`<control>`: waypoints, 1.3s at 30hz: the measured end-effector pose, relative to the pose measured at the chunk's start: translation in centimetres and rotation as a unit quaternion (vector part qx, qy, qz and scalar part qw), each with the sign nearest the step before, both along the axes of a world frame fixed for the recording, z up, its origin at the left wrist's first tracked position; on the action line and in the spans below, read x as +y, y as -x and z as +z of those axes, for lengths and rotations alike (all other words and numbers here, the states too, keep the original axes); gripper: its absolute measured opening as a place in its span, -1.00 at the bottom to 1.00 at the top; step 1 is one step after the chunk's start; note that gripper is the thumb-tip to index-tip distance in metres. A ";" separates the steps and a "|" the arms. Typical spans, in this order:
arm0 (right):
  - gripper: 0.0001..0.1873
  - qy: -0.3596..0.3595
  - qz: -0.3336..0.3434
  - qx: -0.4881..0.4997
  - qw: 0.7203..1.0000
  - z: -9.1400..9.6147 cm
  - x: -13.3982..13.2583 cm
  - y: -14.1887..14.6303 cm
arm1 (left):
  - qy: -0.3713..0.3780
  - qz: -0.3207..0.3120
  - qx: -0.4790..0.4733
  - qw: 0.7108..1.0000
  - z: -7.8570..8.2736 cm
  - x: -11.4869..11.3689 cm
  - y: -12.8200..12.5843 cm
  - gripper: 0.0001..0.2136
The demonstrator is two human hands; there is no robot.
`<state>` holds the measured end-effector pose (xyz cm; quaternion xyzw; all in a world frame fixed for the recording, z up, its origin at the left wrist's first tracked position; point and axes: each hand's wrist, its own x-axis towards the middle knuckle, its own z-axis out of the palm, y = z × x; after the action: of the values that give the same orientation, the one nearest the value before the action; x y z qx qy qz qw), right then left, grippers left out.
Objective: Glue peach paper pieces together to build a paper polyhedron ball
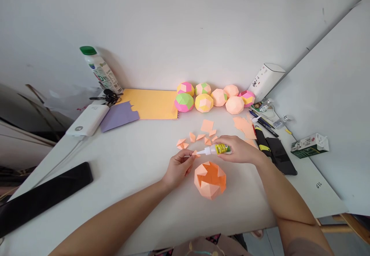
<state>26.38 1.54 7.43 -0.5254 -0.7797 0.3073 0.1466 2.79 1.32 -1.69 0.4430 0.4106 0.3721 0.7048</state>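
Observation:
My left hand (178, 167) pinches a small folded peach paper piece (196, 154) between thumb and fingers. My right hand (239, 149) grips a small glue bottle (217, 149) with a yellow-green label, its white nozzle touching the paper piece. Just below both hands sits a partly open peach paper ball (210, 179) with an orange inside. Several loose folded peach pieces (196, 137) lie on the white table (130, 171) behind my hands.
Several finished paper balls (212, 98) line the back wall. Yellow paper (153, 102), purple paper (119, 116), a power bank (88, 120), keys and a green-capped bottle (100, 69) are at back left. A black case (43, 196) lies left. Pens, a black phone (281, 155) and cartons sit right.

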 end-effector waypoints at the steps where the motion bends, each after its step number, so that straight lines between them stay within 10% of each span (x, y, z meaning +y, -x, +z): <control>1: -0.54 0.000 0.001 -0.003 1.000 0.0 0.0 0.0 | -0.002 0.000 0.000 1.000 0.0 0.0 0.0 -0.76; 39: -0.60 -0.029 -0.045 0.024 0.998 0.0 0.0 0.2 | 0.014 0.000 -0.005 1.000 0.0 0.1 0.0 -0.75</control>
<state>26.20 1.56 7.39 -0.5481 -0.7598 0.2907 0.1943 2.77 1.40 -1.65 0.4314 0.4124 0.3685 0.7128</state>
